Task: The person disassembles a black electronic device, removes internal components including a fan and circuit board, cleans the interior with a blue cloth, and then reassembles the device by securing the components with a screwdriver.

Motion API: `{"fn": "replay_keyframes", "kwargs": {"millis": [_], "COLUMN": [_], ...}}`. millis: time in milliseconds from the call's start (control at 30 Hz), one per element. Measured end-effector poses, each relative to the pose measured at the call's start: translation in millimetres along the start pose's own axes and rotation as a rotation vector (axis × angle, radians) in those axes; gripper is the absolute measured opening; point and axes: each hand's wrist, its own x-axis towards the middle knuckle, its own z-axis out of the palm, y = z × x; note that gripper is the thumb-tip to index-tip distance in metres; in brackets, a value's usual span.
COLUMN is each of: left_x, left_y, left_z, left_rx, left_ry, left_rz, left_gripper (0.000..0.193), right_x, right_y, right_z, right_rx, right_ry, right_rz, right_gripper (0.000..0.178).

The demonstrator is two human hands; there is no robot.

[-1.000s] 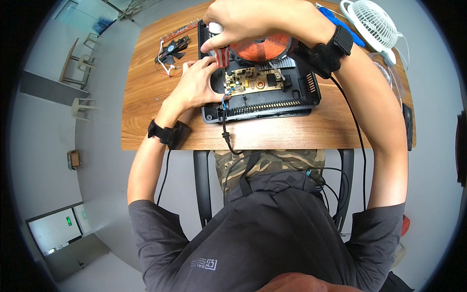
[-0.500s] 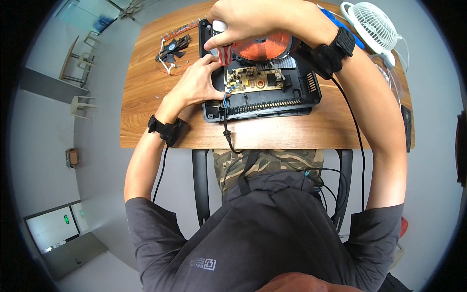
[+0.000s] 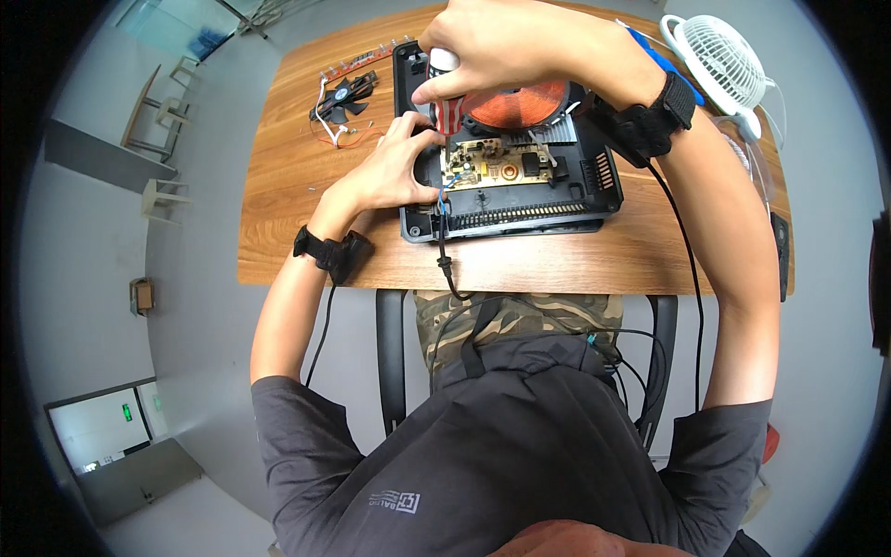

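In my right hand [image 3: 492, 51] is a screwdriver [image 3: 449, 117] with a red-and-white striped handle and a pale end cap. It stands upright, shaft down at the left end of a tan circuit board [image 3: 489, 174]; the tip is hard to make out. The board sits in the open black base of an induction cooker [image 3: 548, 212], below a round copper coil [image 3: 520, 104]. My left hand [image 3: 394, 169] holds the base's left side, fingers near the screwdriver shaft and thumb beside blue wires [image 3: 442, 197]. A black power cord [image 3: 445, 263] leaves the front edge.
On the wooden table [image 3: 288, 218], a black fan [image 3: 343, 100] with wires and several small screws lie to the left, near a red strip [image 3: 362, 61]. A white desk fan [image 3: 726, 63] and a blue tool [image 3: 661, 58] are at the back right. Black cables hang from both wrist straps.
The view has shifted slightly, so everything appears a little farther right and lower. Both hands and the screwdriver keep nearly the same place over the cooker base.
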Motion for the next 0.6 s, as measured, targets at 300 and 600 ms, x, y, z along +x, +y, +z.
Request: {"fn": "replay_keyframes", "kwargs": {"millis": [300,600], "left_x": [-1,-2], "left_y": [2,2], "left_z": [-1,1], "left_rx": [-0.029,-0.065], "left_ry": [-0.017,-0.015], "left_rz": [-0.010,-0.043], "left_gripper": [0.086,0.082], "right_x": [6,6], "right_y": [-9,-23], "right_z": [1,-7], "right_rx": [0.061,0.112], "right_ry": [-0.016,-0.123], "right_rz": [-0.086,-0.070], "right_gripper": [0.044,0.042]}}
